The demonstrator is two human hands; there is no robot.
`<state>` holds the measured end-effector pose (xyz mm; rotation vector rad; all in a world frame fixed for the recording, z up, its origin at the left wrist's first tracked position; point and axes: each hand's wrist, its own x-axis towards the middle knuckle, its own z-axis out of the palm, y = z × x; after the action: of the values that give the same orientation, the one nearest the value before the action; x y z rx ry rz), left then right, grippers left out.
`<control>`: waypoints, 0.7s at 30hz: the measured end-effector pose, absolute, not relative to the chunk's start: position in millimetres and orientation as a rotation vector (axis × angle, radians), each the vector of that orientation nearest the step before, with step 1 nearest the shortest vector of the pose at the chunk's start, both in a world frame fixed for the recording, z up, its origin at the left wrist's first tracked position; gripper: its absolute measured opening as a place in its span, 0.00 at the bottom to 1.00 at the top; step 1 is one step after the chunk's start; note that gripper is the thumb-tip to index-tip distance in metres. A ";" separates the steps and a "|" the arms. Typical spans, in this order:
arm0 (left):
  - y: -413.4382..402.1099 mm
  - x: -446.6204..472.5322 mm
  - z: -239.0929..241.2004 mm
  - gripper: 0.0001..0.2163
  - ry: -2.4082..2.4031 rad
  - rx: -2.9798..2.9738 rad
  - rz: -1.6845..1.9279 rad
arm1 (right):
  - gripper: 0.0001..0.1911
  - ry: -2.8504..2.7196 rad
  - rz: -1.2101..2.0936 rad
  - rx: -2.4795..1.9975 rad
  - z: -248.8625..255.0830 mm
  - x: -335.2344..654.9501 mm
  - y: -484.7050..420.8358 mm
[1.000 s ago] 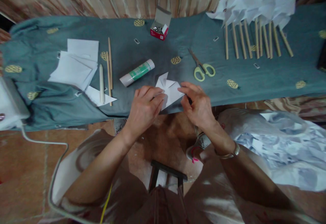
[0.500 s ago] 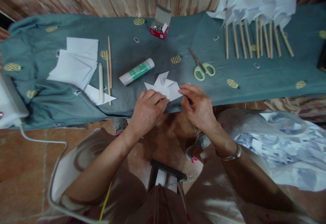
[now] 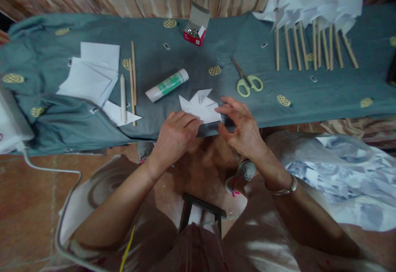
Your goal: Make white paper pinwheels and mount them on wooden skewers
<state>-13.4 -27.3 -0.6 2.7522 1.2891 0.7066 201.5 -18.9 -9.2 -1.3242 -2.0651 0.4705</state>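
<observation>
Left of the glue stick [image 3: 167, 85]: paper sheets [image 3: 89, 78] and thin sticks [image 3: 134, 70]. Just right of and nearer the wearer than it: the left hand [image 3: 178, 134], fingers together at the near edge of the folded paper [image 3: 201, 106], pinch or mere pressure indeterminable; then the right hand [image 3: 240, 127], thumb and forefinger parted at the right edge. Slackened left fingers could let the flaps unfold; uneven pulling could crease them askew. Print on the glue stick's green label is illegible.
</observation>
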 end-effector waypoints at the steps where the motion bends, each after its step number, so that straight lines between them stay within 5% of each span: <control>1: -27.5 -13.6 -0.9 0.08 1.293 2.754 0.703 | 0.17 -2.070 0.486 -1.318 -9.1 202.0 -19.1; 21: -29.7 -10.1 -0.8 0.09 1.263 2.727 0.689 | 0.05 -1.986 0.629 -1.271 -5.2 207.6 -21.5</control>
<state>-10.1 -29.7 -0.8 2.7270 1.2630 0.6895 207.6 -21.5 -5.2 -1.2712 -1.9858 0.6294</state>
